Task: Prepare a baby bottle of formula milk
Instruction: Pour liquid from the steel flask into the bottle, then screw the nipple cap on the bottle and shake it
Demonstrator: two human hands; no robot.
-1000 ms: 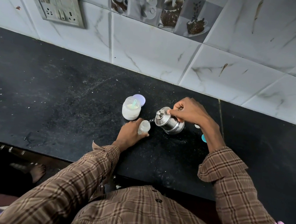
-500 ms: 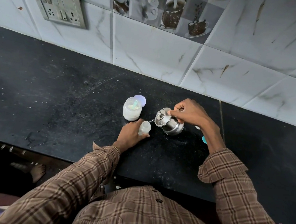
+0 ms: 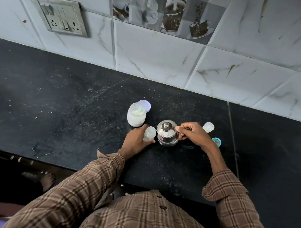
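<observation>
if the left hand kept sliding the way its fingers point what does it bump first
The left hand already grips the baby bottle, fingers pointing right. Going on that way, the bottle would likely meet the steel kettle first; they look almost touching, though depth is unclear.

The kettle (image 3: 167,133) is polished, mirror-bright metal. The baby bottle (image 3: 149,133) and powder jar (image 3: 136,116) look like cloudy, translucent plastic. The table (image 3: 63,108) is dark matt stone (dusty, speckled); the wall tiles (image 3: 157,59) are smooth and marbled; the sleeves (image 3: 86,185) are woven checked cloth.
</observation>
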